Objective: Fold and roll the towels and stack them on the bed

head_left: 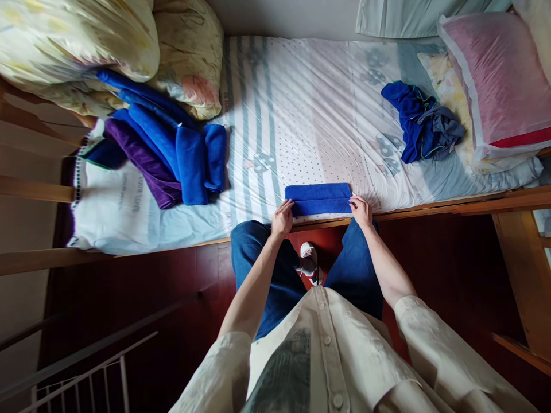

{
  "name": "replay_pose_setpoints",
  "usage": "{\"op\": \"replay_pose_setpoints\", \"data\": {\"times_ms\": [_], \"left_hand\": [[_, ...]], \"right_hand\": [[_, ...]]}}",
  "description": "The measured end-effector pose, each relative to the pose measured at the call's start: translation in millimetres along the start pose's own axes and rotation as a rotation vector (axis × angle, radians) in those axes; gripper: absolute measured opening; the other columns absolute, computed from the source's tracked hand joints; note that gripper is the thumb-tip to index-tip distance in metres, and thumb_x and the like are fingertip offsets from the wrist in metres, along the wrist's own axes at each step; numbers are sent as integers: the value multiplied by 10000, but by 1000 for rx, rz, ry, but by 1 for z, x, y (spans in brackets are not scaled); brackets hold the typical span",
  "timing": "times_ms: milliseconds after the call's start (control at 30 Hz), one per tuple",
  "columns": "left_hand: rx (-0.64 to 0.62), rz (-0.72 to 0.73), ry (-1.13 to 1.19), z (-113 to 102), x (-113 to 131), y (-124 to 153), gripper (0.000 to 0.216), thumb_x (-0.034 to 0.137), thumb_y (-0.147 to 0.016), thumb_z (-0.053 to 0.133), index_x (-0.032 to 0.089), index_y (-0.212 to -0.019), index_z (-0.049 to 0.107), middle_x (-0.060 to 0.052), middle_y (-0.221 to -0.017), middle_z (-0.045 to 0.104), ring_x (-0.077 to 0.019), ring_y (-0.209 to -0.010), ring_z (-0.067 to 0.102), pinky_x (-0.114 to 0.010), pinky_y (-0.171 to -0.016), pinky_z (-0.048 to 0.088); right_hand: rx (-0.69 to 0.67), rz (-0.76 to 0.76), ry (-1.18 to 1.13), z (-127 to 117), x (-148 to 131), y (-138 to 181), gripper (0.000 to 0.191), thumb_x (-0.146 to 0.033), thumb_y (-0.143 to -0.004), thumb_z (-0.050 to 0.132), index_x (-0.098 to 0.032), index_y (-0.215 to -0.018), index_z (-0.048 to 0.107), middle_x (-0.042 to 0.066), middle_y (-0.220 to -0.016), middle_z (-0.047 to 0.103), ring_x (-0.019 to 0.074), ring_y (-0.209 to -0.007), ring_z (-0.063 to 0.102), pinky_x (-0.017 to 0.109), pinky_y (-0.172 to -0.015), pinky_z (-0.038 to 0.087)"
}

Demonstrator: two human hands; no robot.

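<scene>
Nearest to my camera is the beige buttoned shirt [327,355], and beyond it the blue jeans [252,246] are close to the bed [426,216], which gives an easy reach. On the sheet [297,115], at the front edge, lies the blue towel [318,199], folded into a flat strip. I see the left hand [282,219] at its left end and the right hand [362,211] at its right end, fingers narrow and touching the cloth; whether they really pinch it, I cannot tell. Keeping opposite ends probably helps the strip to lie even. Bulky blue towels [191,163] and a purple towel [161,189] lie left, and a crumpled blue cloth [411,137] lies well apart at right, perhaps so that they do not disturb the hands.
</scene>
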State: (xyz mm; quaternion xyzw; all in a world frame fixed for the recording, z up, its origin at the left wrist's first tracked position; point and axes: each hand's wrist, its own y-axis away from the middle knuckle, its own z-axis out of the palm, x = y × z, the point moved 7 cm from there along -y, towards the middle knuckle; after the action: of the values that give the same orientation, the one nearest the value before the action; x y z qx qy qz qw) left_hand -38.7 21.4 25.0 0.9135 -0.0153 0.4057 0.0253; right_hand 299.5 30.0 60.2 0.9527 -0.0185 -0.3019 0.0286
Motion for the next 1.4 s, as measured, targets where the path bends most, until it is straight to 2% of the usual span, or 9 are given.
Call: {"op": "replay_pose_setpoints", "data": {"times_ms": [200,300,400,567,767,1100,1200,1300,1400], "left_hand": [[-89,-6,-54,15,-14,3,598,312,-916,626,103,-1474,573,-198,-1570,557,-322,-1548,428,-515,-1302,337],[-110,36,-79,19,-19,3,717,209,-823,668,79,-1514,528,-220,-1590,526,-346,-1563,399,-518,-1300,342],[-117,66,-90,21,-22,2,785,98,-765,616,100,-1542,506,-206,-1595,525,-340,-1563,401,-518,-1299,351],[-127,78,-110,19,-22,2,823,20,-733,530,130,-1549,515,-172,-1584,548,-305,-1557,418,-496,-1293,371],[-99,50,-113,11,-14,1,739,23,-768,485,184,-1480,602,-123,-1543,602,-273,-1517,478,-499,-1282,381],[13,-88,-10,-9,4,-4,582,59,-804,470,180,-1333,679,-132,-1326,720,-276,-1304,649,-451,-1182,485],[66,-107,47,-16,10,-5,497,107,-844,485,178,-1300,669,-128,-1302,727,-267,-1293,647,-434,-1166,490],[110,-126,93,-21,14,-6,442,156,-870,510,175,-1289,650,-130,-1309,721,-258,-1257,659,-411,-1138,500],[134,-210,134,-21,8,-5,401,222,-907,532,183,-1292,636,-124,-1217,739,-252,-1137,695,-400,-1060,537]], "right_hand": [[-58,0,13,6,0,0,312,-169,-1012,540,-208,-1203,784,97,-1337,751,233,-1228,716,384,-1113,546],[-66,28,24,7,1,0,269,-294,-1000,656,-224,-1231,774,94,-1360,741,260,-1245,712,417,-1115,550],[-92,34,28,8,2,1,388,-378,-909,796,-238,-1269,758,93,-1410,712,282,-1284,690,445,-1136,541],[-170,29,41,14,5,0,574,-200,-822,843,-268,-1374,700,58,-1499,652,282,-1318,670,473,-1152,543],[-132,-2,3,12,4,-1,520,-41,-880,618,-233,-1351,729,65,-1459,681,241,-1344,658,439,-1210,502],[-86,-10,-60,7,2,-2,475,-115,-931,552,-195,-1378,691,84,-1478,668,232,-1306,678,392,-1162,527],[-63,-16,-91,4,3,-2,473,-156,-951,553,-193,-1409,667,96,-1474,670,220,-1196,722,366,-1109,550],[-67,21,-90,4,7,-2,441,-228,-991,551,-206,-1420,652,100,-1327,751,212,-981,757,359,-1028,572],[-67,99,-48,4,13,-4,376,-319,-1030,549,-192,-1362,673,106,-1059,803,250,-952,754,360,-957,573]]}}
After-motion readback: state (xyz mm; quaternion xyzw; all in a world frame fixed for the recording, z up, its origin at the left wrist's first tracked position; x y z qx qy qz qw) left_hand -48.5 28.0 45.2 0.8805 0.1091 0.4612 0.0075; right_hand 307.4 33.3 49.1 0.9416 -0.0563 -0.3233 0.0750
